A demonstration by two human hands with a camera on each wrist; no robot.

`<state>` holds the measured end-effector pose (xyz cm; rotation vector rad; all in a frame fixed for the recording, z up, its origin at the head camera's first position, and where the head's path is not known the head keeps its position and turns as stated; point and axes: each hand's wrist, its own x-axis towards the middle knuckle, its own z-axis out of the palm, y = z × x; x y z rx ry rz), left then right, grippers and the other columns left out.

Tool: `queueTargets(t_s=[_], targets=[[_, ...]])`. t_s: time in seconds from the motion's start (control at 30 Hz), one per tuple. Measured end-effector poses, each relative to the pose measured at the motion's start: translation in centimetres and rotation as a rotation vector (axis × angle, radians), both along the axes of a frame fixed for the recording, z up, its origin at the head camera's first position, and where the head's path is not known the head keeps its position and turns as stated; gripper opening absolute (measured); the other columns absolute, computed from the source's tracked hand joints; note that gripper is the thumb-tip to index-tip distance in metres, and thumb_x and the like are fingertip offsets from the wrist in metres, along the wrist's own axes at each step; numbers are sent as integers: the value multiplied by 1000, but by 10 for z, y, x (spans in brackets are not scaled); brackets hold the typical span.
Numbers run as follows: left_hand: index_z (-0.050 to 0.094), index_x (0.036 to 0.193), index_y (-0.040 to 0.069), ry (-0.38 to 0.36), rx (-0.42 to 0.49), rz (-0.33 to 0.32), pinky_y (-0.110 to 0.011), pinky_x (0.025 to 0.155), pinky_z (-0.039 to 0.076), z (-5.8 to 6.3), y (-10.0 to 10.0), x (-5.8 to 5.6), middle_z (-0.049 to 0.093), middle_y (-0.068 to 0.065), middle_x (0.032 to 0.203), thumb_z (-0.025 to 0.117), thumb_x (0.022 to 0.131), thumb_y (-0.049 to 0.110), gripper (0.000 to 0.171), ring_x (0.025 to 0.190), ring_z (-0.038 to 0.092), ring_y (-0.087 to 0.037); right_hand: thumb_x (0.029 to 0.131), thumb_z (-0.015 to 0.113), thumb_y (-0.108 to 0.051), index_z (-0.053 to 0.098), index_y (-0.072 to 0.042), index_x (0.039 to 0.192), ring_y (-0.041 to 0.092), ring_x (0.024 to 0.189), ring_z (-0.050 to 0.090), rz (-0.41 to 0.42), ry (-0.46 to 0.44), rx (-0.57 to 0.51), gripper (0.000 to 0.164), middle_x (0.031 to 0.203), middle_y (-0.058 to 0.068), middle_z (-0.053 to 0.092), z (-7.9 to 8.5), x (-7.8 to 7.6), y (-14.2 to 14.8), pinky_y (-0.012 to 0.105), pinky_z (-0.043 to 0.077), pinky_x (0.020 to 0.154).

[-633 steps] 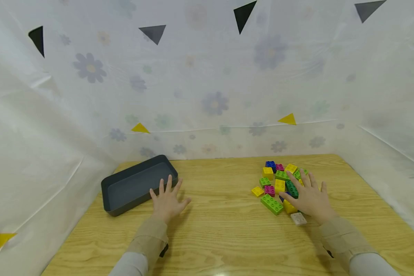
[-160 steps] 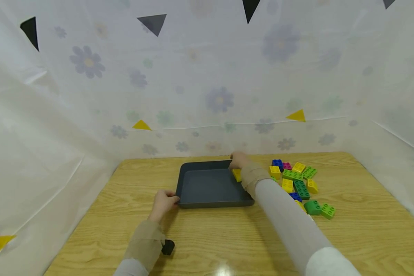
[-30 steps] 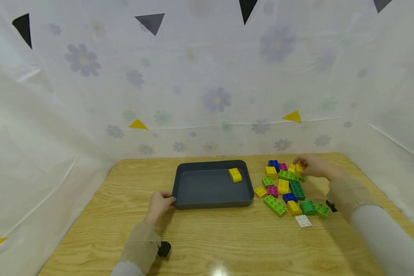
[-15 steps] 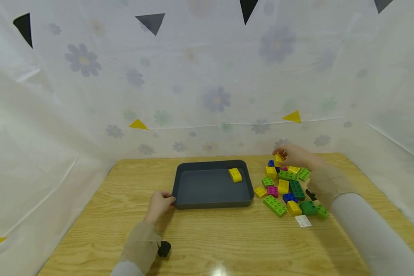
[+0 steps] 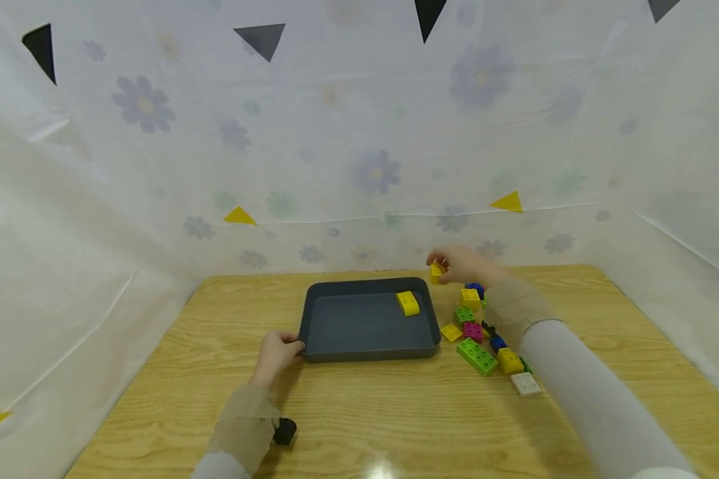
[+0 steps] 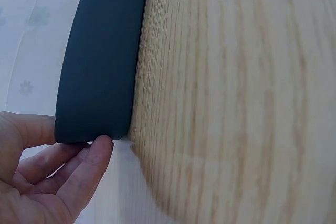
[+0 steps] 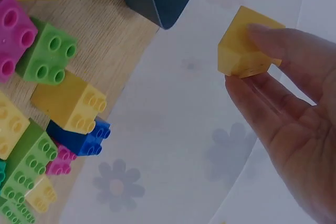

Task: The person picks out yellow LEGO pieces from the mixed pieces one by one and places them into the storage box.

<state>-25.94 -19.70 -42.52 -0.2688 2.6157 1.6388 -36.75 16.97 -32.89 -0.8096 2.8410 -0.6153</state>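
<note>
The right hand [image 5: 463, 265] pinches a yellow block [image 7: 239, 51], apparently raised, near the far right corner of a dark tray [image 5: 368, 355]; the left hand [image 5: 274, 354] pinches its near left corner.

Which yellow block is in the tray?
The yellow block near the far right corner of the tray; the right hand pinches another, and the other yellow blocks lie outside.

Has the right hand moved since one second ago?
Yes, leftward: in the head view, the right hand, holding a yellow brick, passed from right of the right yellow triangle to left of it.
</note>
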Motion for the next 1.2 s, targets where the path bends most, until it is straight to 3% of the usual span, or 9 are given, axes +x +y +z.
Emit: queueTargets(t_s=[0.3,0.57,1.0,1.2], targets=[[56,107,-19,-7,1,2,-37,70,58,0,0,0,56,-34,104,54,85,-5,26,84,64,-36,81,64,-2,55,0,116,33,99,53,-9,-2,-31,37,112,21,55,-3,-5,-34,44,49,84],[56,107,-19,-5,3,2,-36,69,58,-1,1,-1,56,-34,104,54,85,-5,26,83,65,-36,81,64,0,55,1,116,33,103,52,47,15,-11,36,115,22,55,-13,-8,-59,42,50,86],[56,107,-19,1,6,11,-36,69,58,-2,1,0,56,-33,103,55,85,-6,26,82,65,-35,80,63,3,56,2,116,33,105,52,17,-30,0,37,115,22,54,-32,-11,-92,39,50,85],[56,105,-19,8,10,16,-36,69,58,-1,0,0,57,-33,101,54,84,-6,24,82,65,-35,80,62,5,53,5,119,33,105,51,-6,-97,-15,40,117,22,52,-39,-10,-99,37,50,83]])
